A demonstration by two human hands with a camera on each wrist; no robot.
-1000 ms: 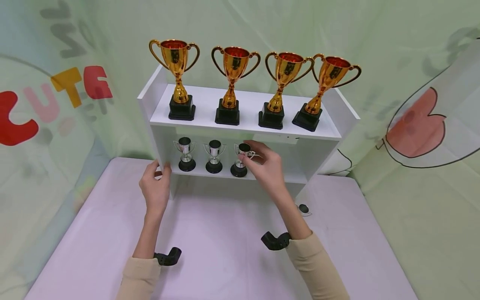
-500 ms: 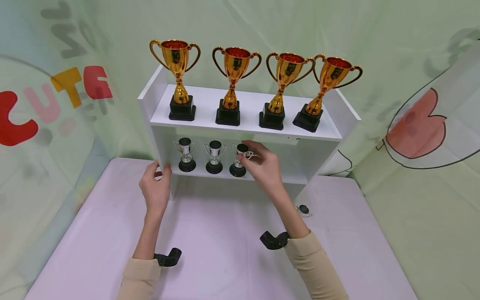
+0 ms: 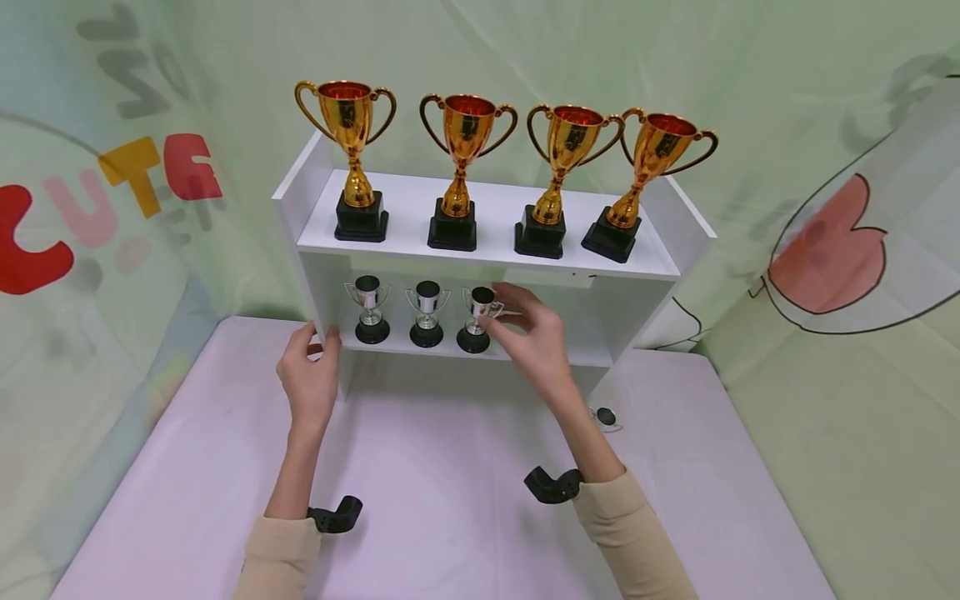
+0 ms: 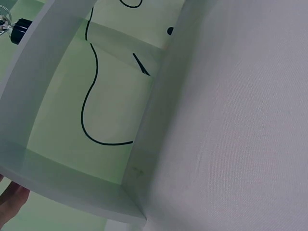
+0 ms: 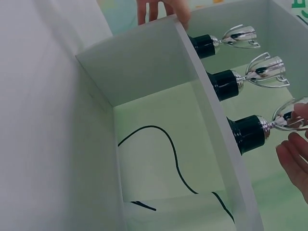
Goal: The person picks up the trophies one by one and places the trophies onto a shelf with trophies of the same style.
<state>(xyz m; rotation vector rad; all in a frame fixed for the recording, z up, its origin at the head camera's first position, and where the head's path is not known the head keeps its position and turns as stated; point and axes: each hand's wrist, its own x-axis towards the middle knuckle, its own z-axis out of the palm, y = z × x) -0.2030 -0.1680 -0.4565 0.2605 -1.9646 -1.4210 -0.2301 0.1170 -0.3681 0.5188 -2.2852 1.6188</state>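
My right hand [image 3: 536, 337] is at the third small silver trophy [image 3: 480, 302], thumb and fingers about its cup and right handle. In the right wrist view the thumb overlaps that cup, and the black base [image 5: 250, 132] stands upright on the shelf board. My left hand [image 3: 309, 375] grips the left side of the white shelf unit [image 3: 487, 263], its fingertips at the panel's edge. Two more silver trophies, a left one [image 3: 367, 302] and a middle one [image 3: 427, 304], stand upright in the same row.
Several larger gold trophies [image 3: 459, 158] stand on the top board. Another silver trophy [image 3: 605, 418] is on the cloth-covered table [image 3: 435, 500], partly behind the right forearm. A patterned curtain [image 3: 465, 50] hangs behind the shelf, and a dark cord [image 3: 688, 312] runs at its right.
The third silver trophy has shifted slightly left, closer to the middle one. My right hand's thumb has since eased a little rightward off the cup. The left hand keeps its place.
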